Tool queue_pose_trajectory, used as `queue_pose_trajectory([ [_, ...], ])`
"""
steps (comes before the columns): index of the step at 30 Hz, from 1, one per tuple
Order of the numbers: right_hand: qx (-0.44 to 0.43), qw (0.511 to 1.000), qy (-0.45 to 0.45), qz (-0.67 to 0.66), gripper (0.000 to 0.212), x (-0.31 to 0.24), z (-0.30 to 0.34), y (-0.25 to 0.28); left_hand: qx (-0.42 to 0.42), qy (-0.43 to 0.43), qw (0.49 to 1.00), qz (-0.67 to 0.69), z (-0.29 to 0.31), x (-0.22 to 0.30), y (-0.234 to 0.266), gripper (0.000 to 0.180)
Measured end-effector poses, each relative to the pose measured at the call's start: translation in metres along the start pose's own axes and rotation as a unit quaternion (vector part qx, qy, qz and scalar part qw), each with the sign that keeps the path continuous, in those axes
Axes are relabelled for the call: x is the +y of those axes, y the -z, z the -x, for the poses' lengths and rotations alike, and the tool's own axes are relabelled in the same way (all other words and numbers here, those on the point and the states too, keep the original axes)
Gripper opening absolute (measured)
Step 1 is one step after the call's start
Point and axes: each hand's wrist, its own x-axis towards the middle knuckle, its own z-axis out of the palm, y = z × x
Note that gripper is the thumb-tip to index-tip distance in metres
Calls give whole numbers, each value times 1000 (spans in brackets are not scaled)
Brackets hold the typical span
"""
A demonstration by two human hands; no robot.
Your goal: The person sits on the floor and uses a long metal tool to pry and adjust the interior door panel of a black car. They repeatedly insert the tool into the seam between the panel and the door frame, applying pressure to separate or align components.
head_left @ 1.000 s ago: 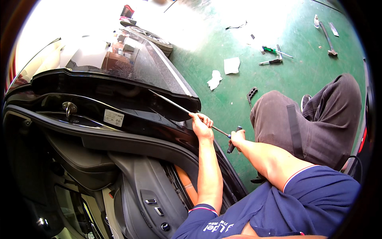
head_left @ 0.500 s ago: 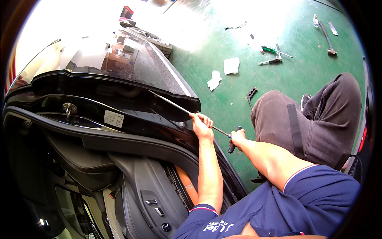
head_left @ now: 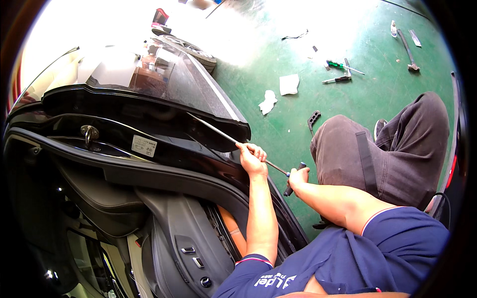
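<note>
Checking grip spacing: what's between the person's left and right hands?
Head view: a stretch of metal rod, with a blue collar beside the right hand.

Floor [head_left: 357, 102]: grn, w/ glare washing out the upper L part. On it: crumpled wht paper [head_left: 268, 102] nr. flat wht sheet [head_left: 289, 84]; grn-handled screwdriver [head_left: 340, 65] just beside blk-handled tool [head_left: 339, 79]; upper R, hammer [head_left: 407, 49] btw. sm. bottle [head_left: 393, 29] & pale strip [head_left: 415, 38]; blk strap-like pc. [head_left: 295, 36]; sm. dark bit [head_left: 314, 48]; lower, blk tool w/ holes [head_left: 313, 119].
</note>
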Motion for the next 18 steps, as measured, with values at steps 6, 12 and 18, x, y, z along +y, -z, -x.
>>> queue_pose_trajectory([
  [6, 2, 1000, 0, -3, 43, 2, 6, 4, 23, -7, 1000, 9, 4, 2, -7, 58],
  [12, 20, 999, 17, 34, 42, 21, -9, -2, 19, -9, 1000, 19, 5, 1, -6, 57],
  [18, 20, 998, 23, 46, 43, 27, -17, -4, 5, -7, 999, 35, 3, 5, -13, 57],
])
